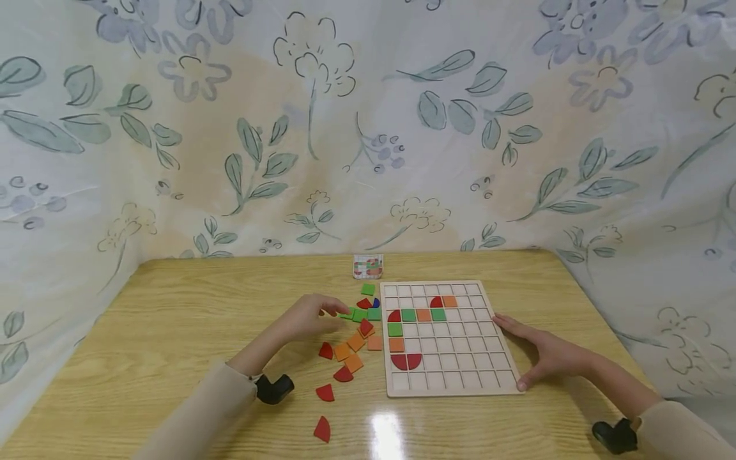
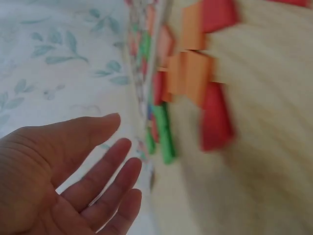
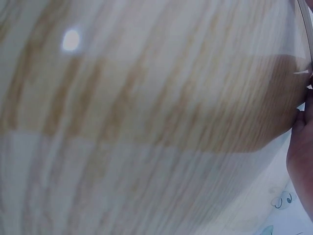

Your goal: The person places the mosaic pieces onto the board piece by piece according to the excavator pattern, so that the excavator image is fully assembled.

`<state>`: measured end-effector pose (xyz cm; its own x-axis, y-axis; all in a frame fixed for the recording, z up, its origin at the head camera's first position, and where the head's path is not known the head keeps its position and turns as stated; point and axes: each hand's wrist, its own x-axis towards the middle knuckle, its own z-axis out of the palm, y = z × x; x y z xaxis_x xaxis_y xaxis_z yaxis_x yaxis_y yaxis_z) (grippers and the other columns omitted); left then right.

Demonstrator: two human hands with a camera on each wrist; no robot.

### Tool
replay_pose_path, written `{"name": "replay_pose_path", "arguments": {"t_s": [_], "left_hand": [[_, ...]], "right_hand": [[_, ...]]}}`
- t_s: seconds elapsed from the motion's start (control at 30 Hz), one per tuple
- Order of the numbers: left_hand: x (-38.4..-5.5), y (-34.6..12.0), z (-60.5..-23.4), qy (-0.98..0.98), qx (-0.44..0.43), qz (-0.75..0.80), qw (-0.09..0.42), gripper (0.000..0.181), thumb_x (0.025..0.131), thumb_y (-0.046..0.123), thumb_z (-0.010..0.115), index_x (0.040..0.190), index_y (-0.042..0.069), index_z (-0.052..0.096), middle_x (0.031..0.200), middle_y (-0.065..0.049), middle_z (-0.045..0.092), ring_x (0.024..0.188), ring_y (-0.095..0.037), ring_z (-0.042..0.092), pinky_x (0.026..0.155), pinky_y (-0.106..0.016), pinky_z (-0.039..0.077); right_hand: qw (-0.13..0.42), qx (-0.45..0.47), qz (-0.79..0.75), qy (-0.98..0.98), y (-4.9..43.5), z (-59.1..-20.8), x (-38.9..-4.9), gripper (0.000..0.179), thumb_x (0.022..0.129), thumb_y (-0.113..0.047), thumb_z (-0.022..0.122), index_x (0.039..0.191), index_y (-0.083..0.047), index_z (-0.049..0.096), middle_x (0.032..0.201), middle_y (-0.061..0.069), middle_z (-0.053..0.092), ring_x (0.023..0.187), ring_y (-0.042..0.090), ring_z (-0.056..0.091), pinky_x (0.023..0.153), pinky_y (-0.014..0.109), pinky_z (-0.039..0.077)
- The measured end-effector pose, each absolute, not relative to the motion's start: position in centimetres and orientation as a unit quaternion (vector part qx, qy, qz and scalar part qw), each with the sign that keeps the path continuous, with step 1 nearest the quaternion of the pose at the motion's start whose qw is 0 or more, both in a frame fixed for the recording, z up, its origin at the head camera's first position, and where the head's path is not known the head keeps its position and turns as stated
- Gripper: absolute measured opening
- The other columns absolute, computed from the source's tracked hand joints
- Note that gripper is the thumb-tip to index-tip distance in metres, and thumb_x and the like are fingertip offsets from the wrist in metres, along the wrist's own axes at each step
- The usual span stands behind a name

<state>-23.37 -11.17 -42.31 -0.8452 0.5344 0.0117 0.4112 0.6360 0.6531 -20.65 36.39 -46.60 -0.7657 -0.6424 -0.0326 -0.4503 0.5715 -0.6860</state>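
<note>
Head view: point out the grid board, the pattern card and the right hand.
Grid board (image 1: 455, 345), head view: bare cells near its middle.
Pattern card (image 1: 368, 266), head view: middle of its printed face.
Right hand (image 1: 549, 355), head view: back of the hand.

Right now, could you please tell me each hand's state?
Left hand: open, holding nothing, near the green squares.
Right hand: open, touching the right edge of the board.
</note>
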Motion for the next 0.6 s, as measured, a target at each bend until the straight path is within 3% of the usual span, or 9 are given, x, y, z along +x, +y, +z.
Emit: {"name": "replay_pose_path", "arguments": {"t_s": [0.27,0.6], "left_hand": [[-21.2,-13.4,-44.3,0.893,0.271,0.336,0.127,0.031,0.078,0.006,0.071,0.108,0.01,0.067,0.105,0.0,0.067,0.1,-0.02,0.059,0.087,-0.04,0.046],[-20.2,-13.2,-45.5,0.894,0.278,0.335,0.104,0.027,0.077,0.007,0.072,0.104,0.012,0.068,0.099,0.004,0.067,0.096,-0.015,0.06,0.086,-0.036,0.048]], "right_hand": [[0.138,-0.306,-0.331,0.882,36.3,-46.4,-20.6,0.112,0.06,-0.033,0.084,0.147,-0.005,0.019,0.147,0.03,0.015,0.124,-0.021,0.003,0.089,-0.003,0.005],[0.133,-0.314,-0.333,0.879,36.5,-46.6,-20.5,0.112,0.06,-0.034,0.083,0.147,-0.006,0.019,0.148,0.029,0.015,0.125,-0.022,0.004,0.09,-0.003,0.005]]}}
